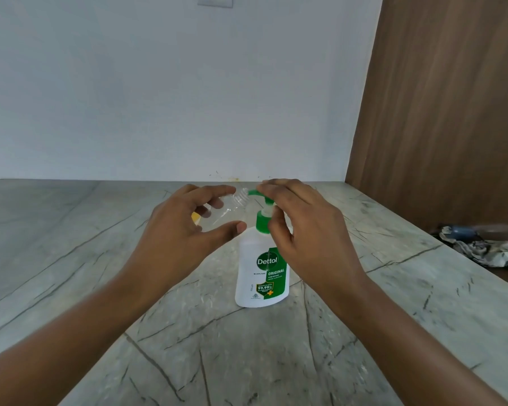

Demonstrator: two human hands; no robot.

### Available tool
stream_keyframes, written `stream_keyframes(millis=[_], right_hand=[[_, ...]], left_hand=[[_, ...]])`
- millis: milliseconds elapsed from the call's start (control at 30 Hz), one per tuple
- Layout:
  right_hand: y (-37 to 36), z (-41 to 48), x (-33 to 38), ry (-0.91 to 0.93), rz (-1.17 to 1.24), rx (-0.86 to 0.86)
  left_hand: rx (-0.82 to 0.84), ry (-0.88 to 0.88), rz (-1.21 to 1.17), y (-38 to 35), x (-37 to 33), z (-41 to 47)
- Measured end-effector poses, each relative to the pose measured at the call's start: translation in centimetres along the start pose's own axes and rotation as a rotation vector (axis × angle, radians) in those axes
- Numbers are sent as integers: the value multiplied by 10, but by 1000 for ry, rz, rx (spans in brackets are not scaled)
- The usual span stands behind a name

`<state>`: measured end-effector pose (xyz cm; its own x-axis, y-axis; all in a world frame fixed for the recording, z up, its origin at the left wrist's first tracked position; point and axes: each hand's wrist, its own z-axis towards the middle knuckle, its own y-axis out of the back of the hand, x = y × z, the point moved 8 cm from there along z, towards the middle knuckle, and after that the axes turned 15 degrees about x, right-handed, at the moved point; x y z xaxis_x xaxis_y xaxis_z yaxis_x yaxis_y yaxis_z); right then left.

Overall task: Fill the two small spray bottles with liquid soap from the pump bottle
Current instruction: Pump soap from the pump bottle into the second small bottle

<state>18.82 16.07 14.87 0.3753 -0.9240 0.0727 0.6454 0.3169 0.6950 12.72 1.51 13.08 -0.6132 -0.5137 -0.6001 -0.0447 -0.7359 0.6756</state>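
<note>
The left hand (185,227) has its thumb and curled fingers wrapped round a clear small spray bottle (223,213), capless and raised off the table (100,259). The bottle is tipped over so that its threaded neck (241,197) meets the tip of the green spout (255,192), seemingly so the soap goes straight into the opening rather than down the outside. The pump bottle (261,273) stands upright on the table just beneath, which lets a downward push work against a firm base. The right hand (305,227) is spread loosely above it, fingers fairly straight and laid over the pump head, gripping nothing, thumb hanging beside the green collar; it looks placed for pressing. No soap shows in the held bottle, and the second spray bottle is out of view.
</note>
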Motion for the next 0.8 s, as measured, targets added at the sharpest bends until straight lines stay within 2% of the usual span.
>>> stream_keyframes(millis=[800], right_hand=[[-7,-13,8,-22,8,-144]], left_hand=[[-93,-53,235,-5,-14,-9]])
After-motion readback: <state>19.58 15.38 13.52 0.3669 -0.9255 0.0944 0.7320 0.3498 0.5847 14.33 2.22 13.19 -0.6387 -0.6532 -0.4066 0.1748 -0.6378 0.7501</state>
